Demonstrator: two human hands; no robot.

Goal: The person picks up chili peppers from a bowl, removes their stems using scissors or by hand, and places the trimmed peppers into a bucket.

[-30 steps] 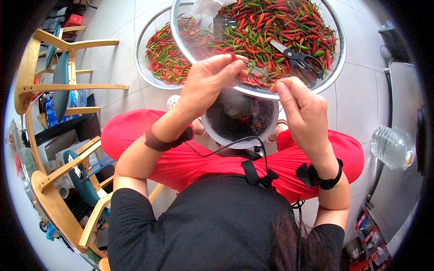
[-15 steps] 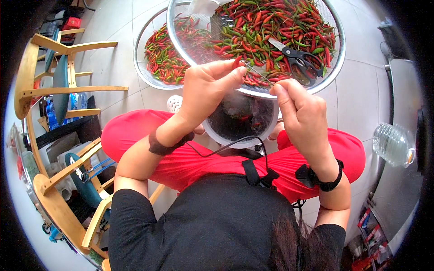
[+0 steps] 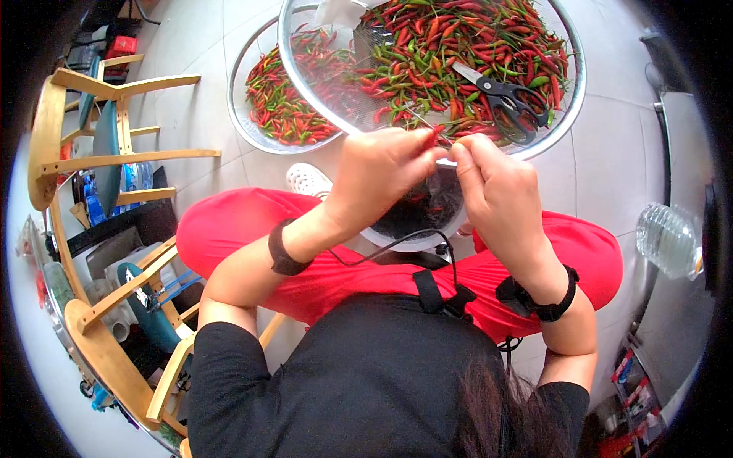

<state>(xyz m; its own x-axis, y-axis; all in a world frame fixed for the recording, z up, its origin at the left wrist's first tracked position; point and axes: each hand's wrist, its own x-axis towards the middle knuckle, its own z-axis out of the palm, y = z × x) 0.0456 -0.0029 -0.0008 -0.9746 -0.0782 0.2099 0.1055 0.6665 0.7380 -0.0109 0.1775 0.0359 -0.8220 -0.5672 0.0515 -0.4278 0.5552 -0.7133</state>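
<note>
Over the near rim of a large mesh basket (image 3: 579,84), my two hands meet almost fingertip to fingertip. My left hand (image 3: 378,175) is closed in a pinch on a red chili pepper (image 3: 437,135). A thin needle-like rod (image 3: 418,117) slants past the pepper toward my right hand (image 3: 498,183), whose thumb and forefinger pinch its near end. The fingers partly hide where rod and pepper meet. Heaped red and green chilies (image 3: 450,46) fill the basket, with black-handled scissors (image 3: 513,103) lying on top. Below my hands stands a white bucket (image 3: 405,244), dark inside.
A smaller mesh basket (image 3: 243,126) of chilies stands on the tiled floor, partly under the large one. Wooden chairs (image 3: 130,161) crowd the left side. A clear plastic bottle (image 3: 666,238) lies at the right. A black cable hangs across my lap between my wrist straps.
My left hand has moved right and slightly down, bringing the chili pepper along the rod close to my right fingertips. My right hand has barely moved.
</note>
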